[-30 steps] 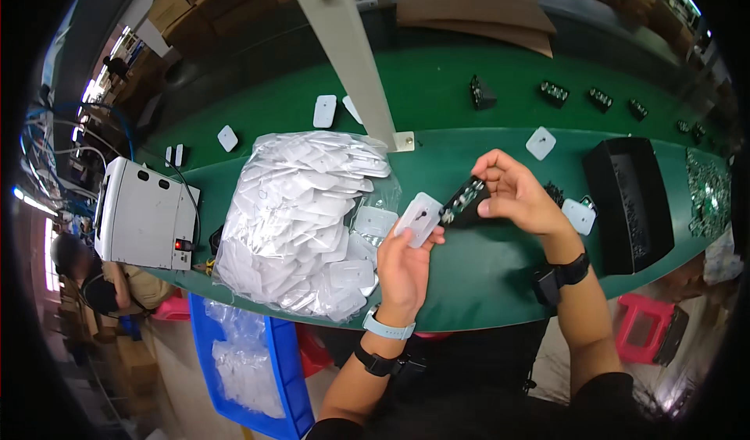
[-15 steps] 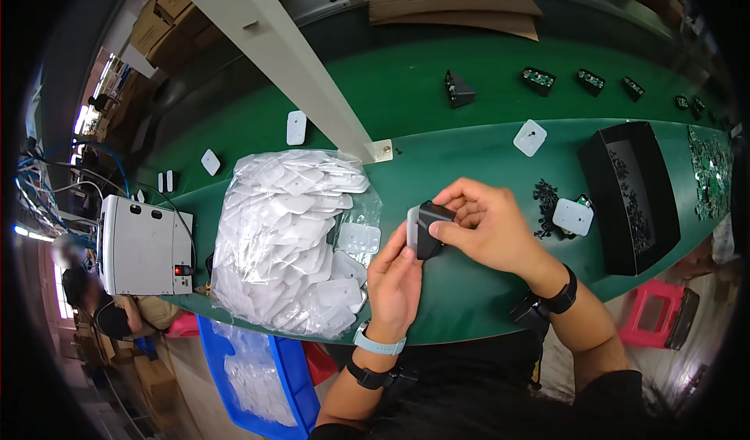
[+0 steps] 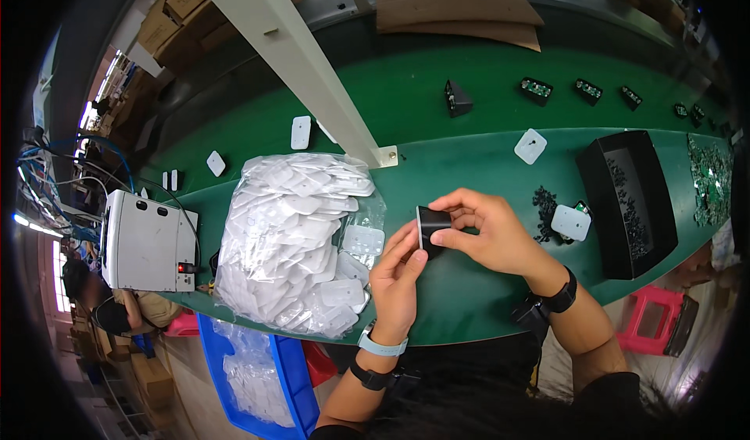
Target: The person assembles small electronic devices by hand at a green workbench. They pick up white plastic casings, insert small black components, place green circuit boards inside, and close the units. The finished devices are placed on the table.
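Person's L hand (image 3: 395,279) grips white plate (image 3: 419,229), R hand (image 3: 500,233) black housing (image 3: 435,220) against it — poss. slip if pinch uneven; bagged plates (image 3: 285,237) at 9 o'clock.

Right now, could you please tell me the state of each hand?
Left hand: closed, holding the white plate edge-on against the housing.
Right hand: closed, gripping the black housing with thumb and fingers.

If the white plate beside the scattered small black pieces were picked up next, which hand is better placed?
Likely the right hand: it is nearer that white plate, while the left hand is farther left. It would first need to release the black housing.
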`<act>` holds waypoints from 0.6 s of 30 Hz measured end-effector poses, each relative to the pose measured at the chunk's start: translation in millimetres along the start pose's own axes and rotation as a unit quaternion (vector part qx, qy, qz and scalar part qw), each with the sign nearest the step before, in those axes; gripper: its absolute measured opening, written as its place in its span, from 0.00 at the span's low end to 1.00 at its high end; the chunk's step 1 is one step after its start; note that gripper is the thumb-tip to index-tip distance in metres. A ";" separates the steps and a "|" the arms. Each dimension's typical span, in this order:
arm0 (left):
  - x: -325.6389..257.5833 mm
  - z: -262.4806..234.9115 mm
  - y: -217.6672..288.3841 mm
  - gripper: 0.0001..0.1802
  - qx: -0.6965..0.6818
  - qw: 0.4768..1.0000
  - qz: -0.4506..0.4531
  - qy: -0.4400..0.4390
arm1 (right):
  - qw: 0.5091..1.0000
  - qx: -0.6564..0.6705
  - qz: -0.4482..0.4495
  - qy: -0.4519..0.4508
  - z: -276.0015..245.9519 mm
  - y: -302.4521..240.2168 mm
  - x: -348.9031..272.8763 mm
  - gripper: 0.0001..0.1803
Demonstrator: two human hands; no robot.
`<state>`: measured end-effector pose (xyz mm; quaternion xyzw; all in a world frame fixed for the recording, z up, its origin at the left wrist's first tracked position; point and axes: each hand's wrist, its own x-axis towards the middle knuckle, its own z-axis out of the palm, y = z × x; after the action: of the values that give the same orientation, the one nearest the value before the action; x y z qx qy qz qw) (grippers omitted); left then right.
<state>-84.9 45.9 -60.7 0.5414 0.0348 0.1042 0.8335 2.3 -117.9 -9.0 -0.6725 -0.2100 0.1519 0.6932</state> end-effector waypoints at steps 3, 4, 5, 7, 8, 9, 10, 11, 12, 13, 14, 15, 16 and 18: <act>-0.8 7.4 2.7 0.21 0.144 0.987 0.058 0.036 | 0.997 0.065 0.041 -0.006 -2.6 10.3 3.1 0.20; -0.8 7.3 3.3 0.21 0.209 0.972 0.099 0.040 | 0.996 0.081 0.032 -0.005 0.0 12.2 4.1 0.20; -1.4 5.5 3.1 0.21 0.274 0.951 0.139 0.045 | 0.995 0.098 0.024 -0.005 5.2 13.9 4.1 0.20; -0.2 4.7 -0.6 0.21 0.331 0.921 0.193 0.076 | 0.998 0.052 -0.008 -0.042 7.7 7.0 3.8 0.19; -1.6 5.1 0.9 0.22 0.354 0.909 0.209 0.076 | 0.998 0.045 0.005 -0.036 12.0 7.5 2.7 0.19; -0.7 9.0 1.9 0.23 0.369 0.898 0.227 0.078 | 0.999 0.030 0.017 -0.029 13.3 10.8 2.6 0.19; 0.9 11.8 6.6 0.23 0.392 0.883 0.246 0.083 | 0.999 0.021 0.026 -0.027 14.7 14.3 8.3 0.19; 2.5 19.1 14.0 0.23 0.376 0.894 0.222 0.097 | 0.998 0.018 0.064 -0.023 13.3 14.8 18.4 0.19; 3.3 20.7 15.5 0.22 0.367 0.896 0.224 0.107 | 0.999 -0.024 0.044 -0.007 8.5 18.0 33.6 0.19; 3.7 21.7 17.0 0.21 0.359 0.898 0.226 0.117 | 0.998 -0.065 0.022 0.009 -1.6 19.0 59.2 0.20; 2.8 21.2 17.3 0.20 0.352 0.900 0.225 0.127 | 0.994 -0.104 0.003 0.025 -10.6 23.1 84.9 0.20; 3.9 21.6 17.6 0.12 0.329 0.907 0.224 0.135 | 0.984 -0.168 -0.003 0.060 -21.6 27.2 110.8 0.20; 2.8 18.5 14.4 0.11 0.334 0.907 0.230 0.116 | 0.968 -0.232 -0.010 0.094 -30.5 30.4 136.2 0.21; 0.2 8.3 7.6 0.08 0.345 0.902 0.246 0.086 | 0.951 -0.295 0.035 0.089 -35.1 36.7 180.8 0.22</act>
<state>-84.4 41.5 -50.4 0.7752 0.0058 0.3339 0.5363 178.8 -57.5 -30.1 -0.8648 -0.1594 0.0473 0.4738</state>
